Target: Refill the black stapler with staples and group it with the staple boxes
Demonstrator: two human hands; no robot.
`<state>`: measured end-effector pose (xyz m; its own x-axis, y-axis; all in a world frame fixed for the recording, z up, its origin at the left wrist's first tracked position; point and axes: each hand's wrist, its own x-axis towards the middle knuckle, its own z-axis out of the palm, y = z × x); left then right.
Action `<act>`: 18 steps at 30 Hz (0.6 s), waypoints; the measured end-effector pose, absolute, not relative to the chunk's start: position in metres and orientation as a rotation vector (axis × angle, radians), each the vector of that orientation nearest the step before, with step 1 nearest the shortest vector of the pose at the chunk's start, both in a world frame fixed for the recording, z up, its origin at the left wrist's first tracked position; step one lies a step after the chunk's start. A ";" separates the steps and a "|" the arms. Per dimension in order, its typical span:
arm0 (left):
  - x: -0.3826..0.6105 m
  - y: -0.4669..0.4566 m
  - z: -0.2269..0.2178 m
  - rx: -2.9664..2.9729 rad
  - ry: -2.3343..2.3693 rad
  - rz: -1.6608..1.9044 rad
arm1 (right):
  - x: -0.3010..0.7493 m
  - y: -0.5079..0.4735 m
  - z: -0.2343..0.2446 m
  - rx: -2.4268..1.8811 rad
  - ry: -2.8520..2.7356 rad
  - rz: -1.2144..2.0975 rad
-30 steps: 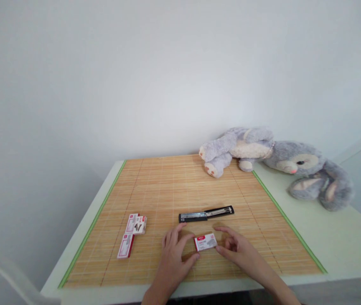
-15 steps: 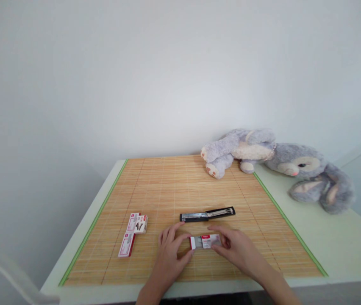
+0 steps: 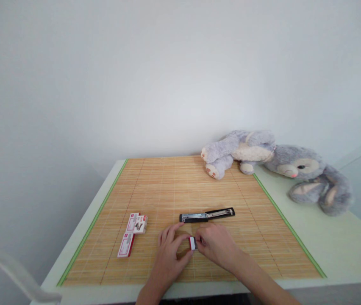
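My left hand (image 3: 170,252) pinches the left end of a small staple box (image 3: 192,243) between thumb and fingers, holding it low over the bamboo mat. My right hand (image 3: 217,243) is closed over the box's open part, its fingertips curled down at the tray. Whatever those fingertips pinch is hidden, and the hand covers the rest of the box. Just beyond both hands lies a black stapler (image 3: 194,217), opened out flat with its metal staple channel showing.
To the left, two white-and-red boxes (image 3: 126,245) and a smaller box (image 3: 140,224) with a dark picture touch one another on the bamboo mat (image 3: 168,186). A grey plush rabbit (image 3: 253,152) lies along the back right, partly on the white table (image 3: 342,250).
My right hand has moved left from the box's right end to its open part, and its fingers have curled in. The left hand keeps its grip.
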<state>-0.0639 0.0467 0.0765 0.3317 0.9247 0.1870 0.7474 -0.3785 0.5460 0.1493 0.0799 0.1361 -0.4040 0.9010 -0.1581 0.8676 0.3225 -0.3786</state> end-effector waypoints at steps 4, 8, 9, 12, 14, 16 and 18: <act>-0.064 0.047 0.076 2.230 1.471 0.685 | 0.176 0.070 0.126 -1.482 -2.243 0.757; -0.064 0.048 0.075 2.209 1.470 0.681 | 0.201 0.053 0.100 -1.450 -1.932 0.902; -0.064 0.048 0.075 2.204 1.469 0.678 | 0.207 0.049 0.094 -1.471 -1.895 0.913; -0.065 0.048 0.074 2.184 1.467 0.679 | 0.223 0.041 0.081 -1.555 -1.841 0.896; -0.066 0.048 0.074 2.173 1.467 0.685 | 0.234 0.039 0.078 -1.593 -1.856 0.869; -0.066 0.049 0.074 2.172 1.462 0.681 | 0.240 0.040 0.081 -1.588 -1.932 0.864; -0.066 0.051 0.076 2.179 1.447 0.655 | 0.241 0.044 0.087 -1.561 -2.023 0.882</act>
<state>-0.0655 0.0508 0.0758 0.3396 0.9297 0.1426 0.7205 -0.3546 0.5959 0.2410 0.0436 0.0866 -0.2700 0.9620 -0.0414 0.6853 0.1618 -0.7101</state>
